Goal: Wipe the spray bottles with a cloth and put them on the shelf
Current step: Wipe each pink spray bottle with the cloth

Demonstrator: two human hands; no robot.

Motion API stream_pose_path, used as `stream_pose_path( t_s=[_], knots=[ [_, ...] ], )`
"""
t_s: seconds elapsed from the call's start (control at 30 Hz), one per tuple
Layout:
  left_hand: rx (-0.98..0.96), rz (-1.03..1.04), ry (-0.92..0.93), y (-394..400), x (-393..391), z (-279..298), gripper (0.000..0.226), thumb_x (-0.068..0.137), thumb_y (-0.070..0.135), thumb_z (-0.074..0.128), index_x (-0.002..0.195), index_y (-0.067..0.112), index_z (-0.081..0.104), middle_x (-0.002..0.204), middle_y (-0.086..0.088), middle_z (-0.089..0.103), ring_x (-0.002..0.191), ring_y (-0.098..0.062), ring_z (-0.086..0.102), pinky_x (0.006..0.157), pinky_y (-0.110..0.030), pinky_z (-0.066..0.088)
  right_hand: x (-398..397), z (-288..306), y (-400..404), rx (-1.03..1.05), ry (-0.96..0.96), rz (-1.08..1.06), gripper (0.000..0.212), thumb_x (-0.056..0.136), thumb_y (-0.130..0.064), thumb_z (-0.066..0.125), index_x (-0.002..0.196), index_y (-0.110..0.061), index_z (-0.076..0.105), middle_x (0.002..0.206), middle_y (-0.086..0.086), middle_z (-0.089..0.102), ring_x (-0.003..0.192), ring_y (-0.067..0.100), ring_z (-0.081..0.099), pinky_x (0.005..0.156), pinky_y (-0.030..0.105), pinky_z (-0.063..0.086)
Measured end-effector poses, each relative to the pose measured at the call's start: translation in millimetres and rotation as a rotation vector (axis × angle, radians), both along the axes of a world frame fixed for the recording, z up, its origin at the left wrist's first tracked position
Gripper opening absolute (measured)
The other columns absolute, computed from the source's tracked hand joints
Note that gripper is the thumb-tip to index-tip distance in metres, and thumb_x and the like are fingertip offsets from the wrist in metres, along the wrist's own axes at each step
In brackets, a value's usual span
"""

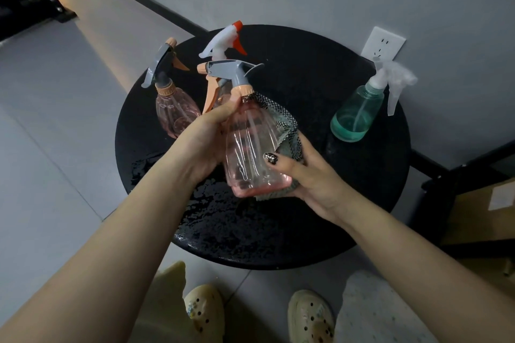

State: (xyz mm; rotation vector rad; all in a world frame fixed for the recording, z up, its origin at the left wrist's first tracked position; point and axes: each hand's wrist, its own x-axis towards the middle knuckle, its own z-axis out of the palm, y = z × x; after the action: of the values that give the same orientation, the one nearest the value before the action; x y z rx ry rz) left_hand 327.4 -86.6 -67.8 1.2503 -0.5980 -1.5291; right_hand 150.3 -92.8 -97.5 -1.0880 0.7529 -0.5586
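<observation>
I hold a clear pink spray bottle with a grey trigger head above the round black table. My left hand grips its neck and shoulder. My right hand presses a grey checked cloth against the bottle's right side and base, thumb on the front. On the table stand a second pink bottle at the left, a bottle with a white and orange trigger head behind the held one, its body hidden, and a green bottle with a clear head at the right.
The table top is wet in front. A wall socket sits on the grey wall behind. A dark frame with a cardboard box stands at the right. My feet in pale clogs are below the table edge.
</observation>
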Motion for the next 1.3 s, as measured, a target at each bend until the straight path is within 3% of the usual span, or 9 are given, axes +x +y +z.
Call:
stream_pose_path(
  t_s=[0.07,0.23,0.4,0.57,0.77,0.9,1.0,1.13,1.3],
  knots=[
    [0.006,-0.021,-0.128,-1,0,1,0.038,0.086,0.042,0.058,0.113,0.015,0.062,0.11,-0.008,0.068,0.102,-0.026,0.065,0.091,-0.046,0.05,1,-5,2,-0.07,0.007,-0.067,0.074,0.058,-0.039,0.076,0.125,-0.04,0.044,0.122,-0.007,0.063,0.112,0.014,0.06,0.095,0.043,0.048],
    [-0.081,0.109,-0.489,1,-5,10,0.032,0.079,0.045,0.067,0.097,0.019,0.069,0.098,-0.001,0.072,0.085,-0.016,0.069,0.077,-0.036,0.057,5,-3,7,-0.412,0.188,-0.147,0.078,0.062,-0.04,0.078,0.128,-0.039,0.037,0.122,-0.014,0.058,0.113,-0.001,0.054,0.097,0.024,0.044],
    [-0.049,0.1,-0.411,-1,-1,14,0.029,0.081,0.042,0.064,0.097,0.017,0.068,0.093,0.002,0.071,0.081,-0.014,0.068,0.067,-0.035,0.055,5,-1,13,-0.671,0.355,-0.103,0.075,0.076,-0.053,0.062,0.14,-0.038,0.026,0.14,-0.014,0.043,0.127,-0.002,0.041,0.105,0.025,0.036],
    [0.001,-0.002,-0.338,-1,-5,7,0.016,0.09,0.021,0.051,0.084,0.018,0.065,0.07,0.008,0.065,0.063,-0.01,0.061,0.059,-0.026,0.049,-1,17,0,-0.959,0.428,-0.002,0.047,0.093,-0.037,0.045,0.138,-0.041,0.03,0.138,-0.02,0.028,0.125,-0.022,0.019,0.098,-0.002,0.018],
    [0.066,-0.036,-0.034,-4,2,12,0.029,0.09,0.034,0.051,0.098,0.006,0.054,0.095,-0.011,0.056,0.086,-0.025,0.054,0.079,-0.034,0.046,-12,22,5,-1.457,0.499,0.223,0.043,0.092,-0.027,0.05,0.134,-0.019,0.05,0.146,0.009,0.039,0.14,0.024,0.027,0.107,0.039,0.036],
    [0.094,0.048,-0.001,-4,8,13,0.035,0.086,0.037,0.056,0.103,0.007,0.06,0.091,-0.008,0.064,0.085,-0.022,0.062,0.084,-0.034,0.051,-24,18,11,-1.669,0.46,0.399,0.04,0.088,-0.02,0.056,0.128,-0.016,0.057,0.141,0.01,0.046,0.138,0.029,0.03,0.108,0.044,0.036],
    [0.098,0.072,0.032,-6,9,15,0.037,0.081,0.034,0.058,0.104,0.005,0.061,0.095,-0.01,0.066,0.088,-0.023,0.063,0.089,-0.037,0.049,-25,15,10,-1.713,0.438,0.431,0.041,0.086,-0.018,0.056,0.127,-0.017,0.057,0.141,0.008,0.045,0.138,0.028,0.03,0.111,0.043,0.032],
    [0.079,-0.023,0.075,-4,5,11,0.024,0.086,0.031,0.054,0.092,0.009,0.059,0.081,-0.006,0.062,0.073,-0.019,0.061,0.075,-0.03,0.051,-15,15,6,-1.554,0.432,0.244,0.039,0.091,-0.021,0.048,0.13,-0.015,0.054,0.14,0.012,0.046,0.137,0.026,0.033,0.109,0.04,0.035],
    [0.071,0.013,-0.038,-1,-5,0,0.028,0.096,0.013,0.041,0.074,0.007,0.056,0.059,-0.001,0.064,0.048,-0.009,0.06,0.047,-0.017,0.05,0,19,-1,-1.199,0.485,0.077,0.043,0.092,-0.032,0.04,0.135,-0.027,0.047,0.146,0.002,0.039,0.137,0.006,0.024,0.106,0.031,0.033]
  ],
)
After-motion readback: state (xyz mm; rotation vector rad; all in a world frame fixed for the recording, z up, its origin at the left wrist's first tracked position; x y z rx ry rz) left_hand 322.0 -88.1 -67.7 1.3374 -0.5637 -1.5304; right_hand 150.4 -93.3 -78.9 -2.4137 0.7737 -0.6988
